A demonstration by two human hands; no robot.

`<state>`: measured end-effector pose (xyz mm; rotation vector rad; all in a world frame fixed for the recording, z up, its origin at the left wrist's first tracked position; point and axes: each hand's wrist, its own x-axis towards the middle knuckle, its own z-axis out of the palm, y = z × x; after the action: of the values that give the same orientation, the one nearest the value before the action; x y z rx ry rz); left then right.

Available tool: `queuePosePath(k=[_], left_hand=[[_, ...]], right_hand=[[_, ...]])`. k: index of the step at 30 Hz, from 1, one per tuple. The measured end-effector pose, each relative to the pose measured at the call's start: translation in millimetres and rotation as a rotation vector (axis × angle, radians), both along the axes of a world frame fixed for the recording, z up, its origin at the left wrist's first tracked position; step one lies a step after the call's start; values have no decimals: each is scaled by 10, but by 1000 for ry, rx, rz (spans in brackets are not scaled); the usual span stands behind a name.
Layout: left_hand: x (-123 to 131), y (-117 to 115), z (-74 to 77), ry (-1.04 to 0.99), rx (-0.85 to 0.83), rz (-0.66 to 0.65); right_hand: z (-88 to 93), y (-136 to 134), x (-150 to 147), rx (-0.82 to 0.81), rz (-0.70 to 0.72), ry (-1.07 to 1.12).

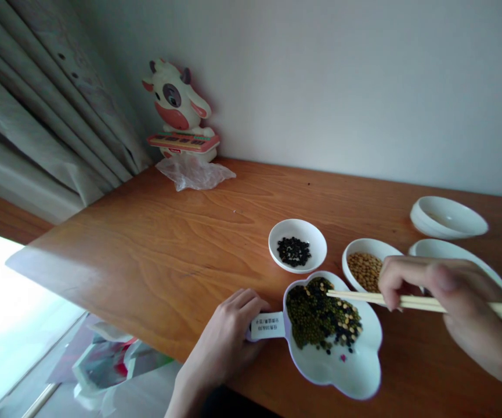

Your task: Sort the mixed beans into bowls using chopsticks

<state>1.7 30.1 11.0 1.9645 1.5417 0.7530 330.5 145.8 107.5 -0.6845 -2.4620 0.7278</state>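
Note:
My left hand [228,334] is closed around the handle of a white, cloud-shaped dish [357,377] with a purple rim. A label with printed characters covers part of the handle. Green, black and yellow beans [307,325] lie mixed in the dish. In my right hand [463,307] is a pair of chopsticks [364,297], their tips among the beans near the dish's far side. Just beyond the dish stands a white bowl [318,247] of black beans. To its right, a second bowl [364,247] holds yellow beans, partly hidden by my right hand.
Two more white bowls stand at the right, one farther back [455,203] and one [446,251] partly behind my right hand. A cow-shaped toy keyboard [181,113] and a crumpled plastic bag [196,174] are at the back left. A curtain [37,110] hangs beside the wooden table [168,244].

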Motion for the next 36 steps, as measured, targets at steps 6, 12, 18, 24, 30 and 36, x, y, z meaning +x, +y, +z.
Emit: queuePosePath(k=[6,12,18,24,30,36], left_hand=[[2,10,1,-14,-4,-3],[1,6,7,-18,-7,-14],[-11,0,-3,-8,-8,-23],[-9,7,10,7,-3,-24],[-14,16,13,2,-8,-30],[-17,13,1,-18,-18,-32]], right_hand=[[30,-59,-257,-214,-109,18],[48,-59,-326,-203,-125,17],[-63,-47,-361,-235,-122,91],[-105,-23,-333,-232,-144,142],[2,61,-88,-237,-226,181],[-57,55,-325,-180,-312,482]])
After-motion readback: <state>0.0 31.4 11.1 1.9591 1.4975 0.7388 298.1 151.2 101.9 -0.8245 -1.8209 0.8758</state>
